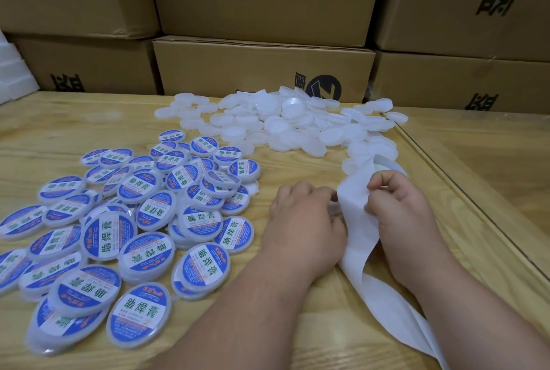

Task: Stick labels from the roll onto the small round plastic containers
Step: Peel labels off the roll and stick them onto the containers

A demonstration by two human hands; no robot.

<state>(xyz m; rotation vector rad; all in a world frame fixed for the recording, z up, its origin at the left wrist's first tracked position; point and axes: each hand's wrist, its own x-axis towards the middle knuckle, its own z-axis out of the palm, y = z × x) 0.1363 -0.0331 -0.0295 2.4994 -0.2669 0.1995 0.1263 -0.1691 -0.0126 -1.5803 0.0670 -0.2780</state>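
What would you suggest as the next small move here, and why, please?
Probably peel the next label free of the white backing strip. The right hand pinches the strip's edge and the left hand is curled against it, but what its fingers hold is hidden, and no loose label shows. Many unlabelled containers still wait beyond the labelled pile.

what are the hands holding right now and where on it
Both the left hand and the right hand pinch the white label strip at its side edges.

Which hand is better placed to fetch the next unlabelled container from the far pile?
Probably the left hand: it holds only something small beside the white strip, while the right hand pinches that strip. Both sit about equally near the unlabelled pile.
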